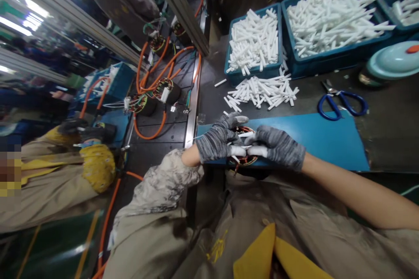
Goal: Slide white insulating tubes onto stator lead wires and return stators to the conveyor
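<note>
Both my hands wear grey knit gloves with white fingertips and meet over a copper-wound motor stator [242, 159] at the near edge of a blue mat [324, 139]. My left hand [218, 138] curls its fingers onto the stator's top, one finger stretched out. My right hand [278, 146] is closed against it from the right, thumb tips touching. A thin white sleeve [246, 134] pokes out between the fingers. Most of the stator is hidden by my hands.
A loose pile of white tubes [262, 91] lies beyond the mat, behind it blue bins [253, 41] of tubes. Blue-handled scissors [342, 103] and a pale lid [393, 59] lie right. A conveyor [163, 117] left carries stators with orange cables; a co-worker's sleeve [94, 165] nearby.
</note>
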Demonstrator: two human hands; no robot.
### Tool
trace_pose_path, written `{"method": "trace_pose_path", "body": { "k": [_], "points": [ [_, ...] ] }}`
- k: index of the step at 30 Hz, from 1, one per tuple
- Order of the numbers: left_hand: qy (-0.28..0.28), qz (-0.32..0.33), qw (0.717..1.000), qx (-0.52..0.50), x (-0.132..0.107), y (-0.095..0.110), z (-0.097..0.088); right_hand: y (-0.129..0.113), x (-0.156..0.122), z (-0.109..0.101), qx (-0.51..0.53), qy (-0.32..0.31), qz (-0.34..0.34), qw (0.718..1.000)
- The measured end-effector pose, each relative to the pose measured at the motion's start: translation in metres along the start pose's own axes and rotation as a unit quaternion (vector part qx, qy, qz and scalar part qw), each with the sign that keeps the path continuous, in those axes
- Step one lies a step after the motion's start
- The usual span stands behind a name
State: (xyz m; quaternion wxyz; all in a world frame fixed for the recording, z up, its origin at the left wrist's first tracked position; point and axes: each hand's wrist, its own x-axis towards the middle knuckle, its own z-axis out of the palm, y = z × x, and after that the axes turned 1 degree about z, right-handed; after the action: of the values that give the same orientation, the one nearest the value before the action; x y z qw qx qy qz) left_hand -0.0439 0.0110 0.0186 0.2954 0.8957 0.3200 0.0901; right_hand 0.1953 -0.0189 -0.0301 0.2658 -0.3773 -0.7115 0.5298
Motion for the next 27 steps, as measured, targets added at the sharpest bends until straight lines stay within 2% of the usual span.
{"method": "trace_pose_path", "body": {
  "k": [3, 5, 7, 10, 12, 14, 16, 18, 21, 23, 25, 27],
  "points": [
    [0.046, -0.039, 0.997, 0.058, 0.016, 0.012, 0.018, 0.011, -0.008, -0.006, 0.071, 0.046, 0.018, 0.996],
    [0.061, -0.034, 0.995, 0.067, 0.025, 0.022, 0.026, 0.016, -0.013, -0.012, 0.098, 0.038, 0.015, 0.994],
    [0.075, -0.025, 0.995, 0.060, 0.027, 0.026, 0.026, 0.017, -0.021, -0.016, 0.108, 0.037, 0.013, 0.993],
    [0.073, 0.002, 0.997, 0.013, 0.006, 0.014, 0.012, 0.014, -0.040, -0.015, 0.064, 0.037, 0.008, 0.997],
    [0.025, 0.050, 0.998, -0.022, -0.018, -0.004, 0.003, 0.012, -0.051, -0.007, 0.002, -0.002, -0.030, 1.000],
    [-0.021, 0.074, 0.997, 0.011, -0.040, -0.022, 0.003, 0.014, -0.053, 0.005, -0.074, -0.050, -0.107, 0.990],
    [-0.018, 0.061, 0.993, 0.099, -0.055, -0.031, 0.011, 0.019, -0.048, 0.015, -0.166, -0.055, -0.172, 0.969],
    [0.026, 0.047, 0.981, 0.184, -0.063, -0.030, 0.025, 0.025, -0.039, 0.019, -0.244, -0.031, -0.197, 0.949],
    [0.137, 0.016, 0.956, 0.259, -0.063, -0.016, 0.049, 0.027, -0.029, 0.014, -0.323, 0.019, -0.174, 0.930],
    [0.208, -0.027, 0.935, 0.287, -0.059, -0.006, 0.062, 0.020, -0.027, 0.014, -0.351, 0.080, -0.156, 0.920],
    [0.243, -0.065, 0.922, 0.295, -0.057, 0.000, 0.070, 0.009, -0.025, 0.022, -0.376, 0.137, -0.153, 0.904],
    [0.254, -0.075, 0.921, 0.287, -0.057, 0.000, 0.073, -0.002, -0.021, 0.038, -0.419, 0.176, -0.168, 0.875]
  ]
}}
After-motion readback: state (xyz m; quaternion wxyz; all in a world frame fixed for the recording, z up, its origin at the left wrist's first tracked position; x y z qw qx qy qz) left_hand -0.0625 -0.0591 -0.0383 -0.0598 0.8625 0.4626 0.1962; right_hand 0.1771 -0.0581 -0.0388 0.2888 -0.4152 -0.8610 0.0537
